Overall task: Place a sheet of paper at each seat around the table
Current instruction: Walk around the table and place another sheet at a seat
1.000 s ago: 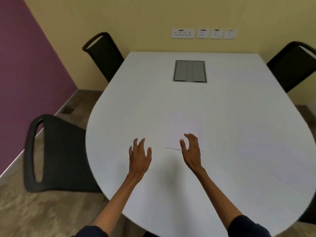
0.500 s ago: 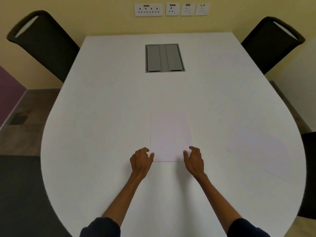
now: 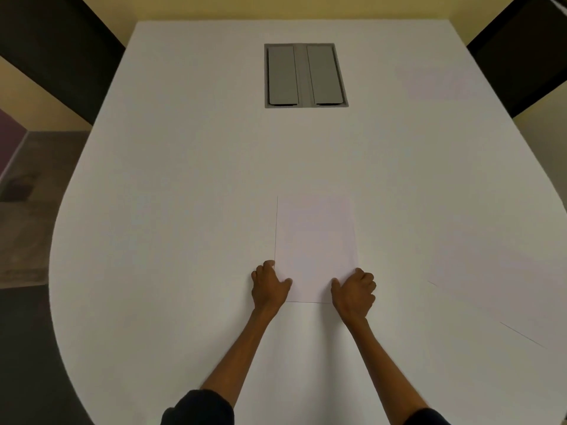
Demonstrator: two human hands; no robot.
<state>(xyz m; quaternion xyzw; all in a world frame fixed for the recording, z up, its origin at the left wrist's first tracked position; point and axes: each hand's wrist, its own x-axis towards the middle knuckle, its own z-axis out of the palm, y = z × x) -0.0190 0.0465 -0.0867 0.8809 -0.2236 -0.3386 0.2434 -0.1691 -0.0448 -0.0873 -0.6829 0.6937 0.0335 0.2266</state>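
Observation:
A white sheet of paper (image 3: 316,246) lies flat on the white table (image 3: 171,240), lengthwise in front of me. My left hand (image 3: 270,286) grips its near left corner, thumb on top and fingers curled at the edge. My right hand (image 3: 354,291) holds the near right corner the same way. A second sheet (image 3: 497,289) lies at an angle near the table's right edge. A third, faint sheet (image 3: 435,84) rests at the far right, by the far right chair.
A grey cable hatch (image 3: 306,75) is set into the table's far middle. Black chairs stand at the far left (image 3: 58,53) and far right (image 3: 527,53). Another dark chair (image 3: 24,348) shows at the near left, below the table's curved edge.
The view has swung to face the table squarely and dipped down. Both hands went from open and hovering to curled on the sheet's near corners.

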